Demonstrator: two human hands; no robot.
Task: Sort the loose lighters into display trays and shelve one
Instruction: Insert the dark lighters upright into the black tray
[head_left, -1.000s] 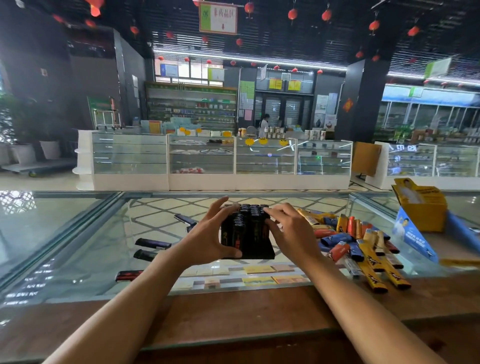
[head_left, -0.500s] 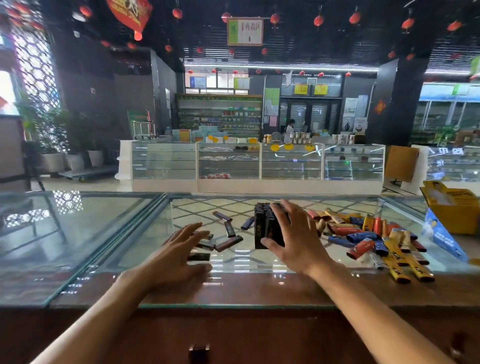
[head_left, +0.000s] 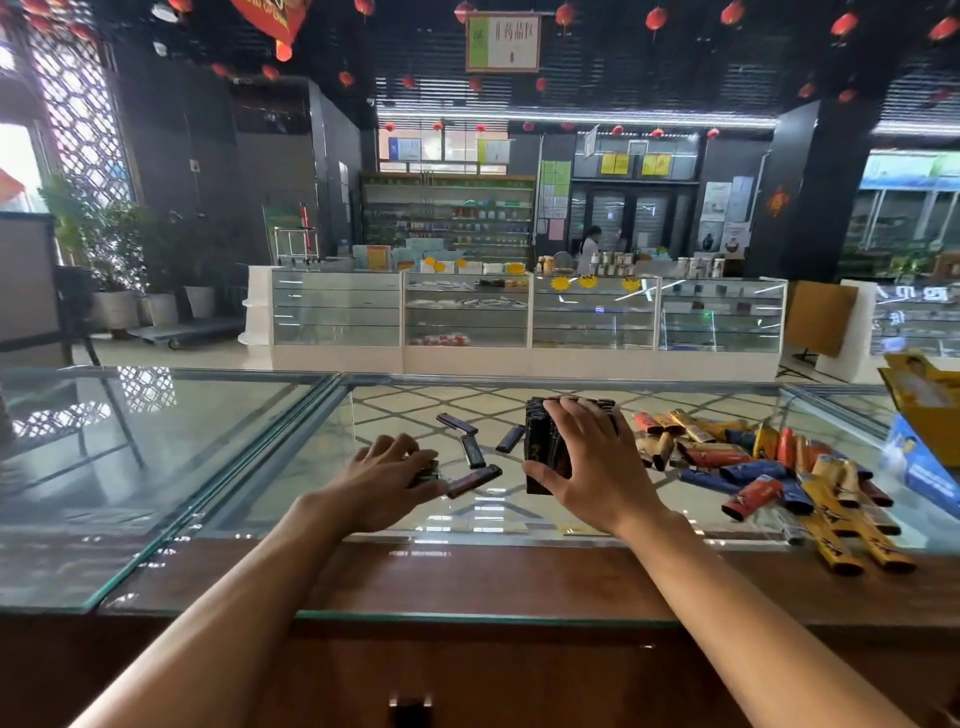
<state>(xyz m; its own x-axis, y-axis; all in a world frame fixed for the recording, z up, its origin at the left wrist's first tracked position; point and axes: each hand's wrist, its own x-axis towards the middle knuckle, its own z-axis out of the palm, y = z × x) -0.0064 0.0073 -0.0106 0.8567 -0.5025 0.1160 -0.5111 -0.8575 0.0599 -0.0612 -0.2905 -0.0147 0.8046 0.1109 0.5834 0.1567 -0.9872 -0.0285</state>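
Head view: right hand grip wraps boxy black tray; left hand grip pinches slim dark lighter on glass counter.

Your black tray, packed with dark lighters, is standing on the glass; loose dark lighters are lying flat just left, a colourful heap spreading right.

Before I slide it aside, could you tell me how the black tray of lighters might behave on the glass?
The black tray would probably slide easily, since it stands on a smooth glass counter. It stands fairly tall, so a high push may tip it. Seemingly packed with lighters, it likely feels heavy for its size.
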